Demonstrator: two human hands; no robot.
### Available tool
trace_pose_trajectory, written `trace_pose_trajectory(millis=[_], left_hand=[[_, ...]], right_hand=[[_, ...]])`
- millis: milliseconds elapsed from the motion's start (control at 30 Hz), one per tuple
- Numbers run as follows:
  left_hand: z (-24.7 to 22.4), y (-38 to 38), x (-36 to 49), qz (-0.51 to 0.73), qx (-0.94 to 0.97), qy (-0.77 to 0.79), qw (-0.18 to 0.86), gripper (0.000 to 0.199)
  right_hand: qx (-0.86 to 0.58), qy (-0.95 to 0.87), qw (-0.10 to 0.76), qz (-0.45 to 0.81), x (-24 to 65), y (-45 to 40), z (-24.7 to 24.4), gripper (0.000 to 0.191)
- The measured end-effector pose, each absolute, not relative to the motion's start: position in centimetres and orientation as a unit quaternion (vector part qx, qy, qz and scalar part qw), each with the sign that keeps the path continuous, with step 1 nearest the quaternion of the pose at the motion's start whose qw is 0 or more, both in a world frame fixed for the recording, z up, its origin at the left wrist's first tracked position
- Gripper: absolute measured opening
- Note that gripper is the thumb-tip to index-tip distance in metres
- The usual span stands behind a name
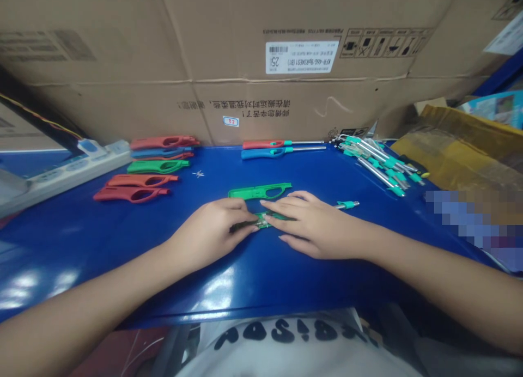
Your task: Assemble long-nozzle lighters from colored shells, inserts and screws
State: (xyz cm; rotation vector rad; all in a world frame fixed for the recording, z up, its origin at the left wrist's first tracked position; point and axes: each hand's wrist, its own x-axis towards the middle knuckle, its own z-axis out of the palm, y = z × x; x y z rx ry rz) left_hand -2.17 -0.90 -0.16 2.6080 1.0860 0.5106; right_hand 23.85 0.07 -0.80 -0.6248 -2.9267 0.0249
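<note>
My left hand [223, 227] pinches the left end of a green lighter handle [263, 221] low over the blue table. Bent over the same handle from the right, my right hand [327, 227] has its fingertips on it and covers much of it. Small pale parts show in the handle between my fingertips, too small to name. A metal tube with a teal collar [347, 205] sticks out beyond my right hand; whether it is joined to the handle is hidden. Just behind my hands lies a separate green handle shell [259, 192].
Red, blue and green lighter handles [141, 194] lie at the left beside a white power strip [73, 172]. Two lighters with metal tubes [265, 153] lie at the back. Several metal tubes [379, 164] are piled at right, near a yellow bag [457, 148]. Cardboard [229, 50] walls the back.
</note>
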Motion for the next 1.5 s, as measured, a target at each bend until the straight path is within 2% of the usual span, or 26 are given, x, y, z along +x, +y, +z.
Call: trace_pose_trajectory(millis=[333,833,967,1200,1500], left_hand=[[-0.3,-0.7,-2.1,0.191,0.886,0.389,0.164,0.016],[-0.5,-0.9,-2.0,0.2,0.872,0.404,0.19,0.011],[-0.5,-0.8,-2.0,0.209,0.868,0.403,0.202,0.01],[-0.5,-0.9,-1.9,0.215,0.862,0.413,0.2,0.007],[-0.1,-1.2,-1.9,0.202,0.879,0.391,0.183,0.017]], right_hand=[[-0.23,-0.969,0.074,0.054,24.2,0.2,-1.1,0.047],[-0.231,-0.972,0.029,0.04,24.0,-0.2,-0.5,0.051],[-0.236,-0.97,0.05,0.043,24.1,-0.2,-0.7,0.05],[-0.224,-0.963,0.145,0.042,24.1,0.8,-1.8,0.043],[-0.198,-0.969,0.149,0.011,24.0,1.2,-1.8,0.035]])
